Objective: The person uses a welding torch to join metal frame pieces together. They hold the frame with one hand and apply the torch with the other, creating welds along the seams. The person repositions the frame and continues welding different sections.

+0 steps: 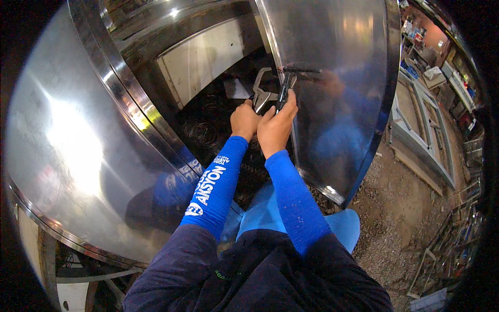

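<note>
Both my hands are together at the inner edge of the shiny metal panel (338, 109) on the right. My left hand (244, 120) is closed around the handles of a locking C-clamp (262, 94), its curved grey jaw rising ahead of my fingers. Right beside it, my right hand (278, 122) grips a slim black tool (284, 91), with its tip at the panel's edge. Its exact kind is unclear, and my fingers hide where it and the clamp meet. Blue sleeves cover both forearms.
A large curved metal sheet (73, 130) with a polished rim stands to my left. Tangled wire (200, 134) lies in the dark gap between the panels. On the gravelly ground (392, 218) at right, a grey metal frame (429, 122) leans near assorted scrap.
</note>
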`<state>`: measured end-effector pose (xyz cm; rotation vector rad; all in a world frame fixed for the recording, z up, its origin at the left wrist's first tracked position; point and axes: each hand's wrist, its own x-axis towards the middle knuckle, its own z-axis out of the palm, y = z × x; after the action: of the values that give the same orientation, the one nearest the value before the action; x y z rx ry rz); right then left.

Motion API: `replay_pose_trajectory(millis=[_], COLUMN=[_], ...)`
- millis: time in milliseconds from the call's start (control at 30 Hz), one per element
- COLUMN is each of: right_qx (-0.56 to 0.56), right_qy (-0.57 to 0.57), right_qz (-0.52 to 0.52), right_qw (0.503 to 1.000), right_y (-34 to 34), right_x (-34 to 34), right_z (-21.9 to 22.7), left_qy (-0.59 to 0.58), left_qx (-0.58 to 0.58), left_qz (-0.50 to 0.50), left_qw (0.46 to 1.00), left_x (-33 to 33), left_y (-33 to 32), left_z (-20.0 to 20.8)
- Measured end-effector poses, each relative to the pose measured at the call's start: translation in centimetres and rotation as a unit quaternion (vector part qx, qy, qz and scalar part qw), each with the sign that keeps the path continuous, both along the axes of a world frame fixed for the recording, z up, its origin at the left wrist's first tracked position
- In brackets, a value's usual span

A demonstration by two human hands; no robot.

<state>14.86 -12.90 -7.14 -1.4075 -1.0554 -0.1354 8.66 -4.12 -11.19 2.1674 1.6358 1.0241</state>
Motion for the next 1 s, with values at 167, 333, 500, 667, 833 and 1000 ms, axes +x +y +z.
replay_pose_trajectory(millis=[167, 333, 500, 667, 833, 1000], right_qx=[-0.005, -0.008, -0.005, -0.007, -0.031, 0.023], right_qy=[-0.005, -0.001, -0.011, -0.016, 0.016, -0.030], right_qz=[-0.010, -0.010, -0.009, -0.011, 0.020, -0.025], right_qw=[1.000, 1.000, 1.000, 1.000, 0.999, 0.999], right_y=[-0.3, 0.1, 0.3, 0.5, -0.3, 0.4], right_x=[0.0, 0.2, 0.2, 0.1, 0.1, 0.3], right_z=[0.0, -0.3, -0.3, -0.4, 0.2, -0.4], left_qy=[-0.009, -0.011, 0.002, 0.012, 0.044, 0.014], left_qx=[-0.024, -0.022, -0.009, -0.006, -0.082, -0.025], left_qz=[-0.008, -0.001, 0.009, 0.004, 0.006, 0.009], left_qw=[1.000, 1.000, 1.000, 1.000, 0.996, 1.000], left_x=[0.1, 0.2, 0.1, -0.2, -0.2, 0.2], left_y=[-0.5, -0.1, 0.2, 0.8, 1.0, 1.7], left_z=[0.8, 0.2, -0.3, -0.8, -0.4, -1.9])
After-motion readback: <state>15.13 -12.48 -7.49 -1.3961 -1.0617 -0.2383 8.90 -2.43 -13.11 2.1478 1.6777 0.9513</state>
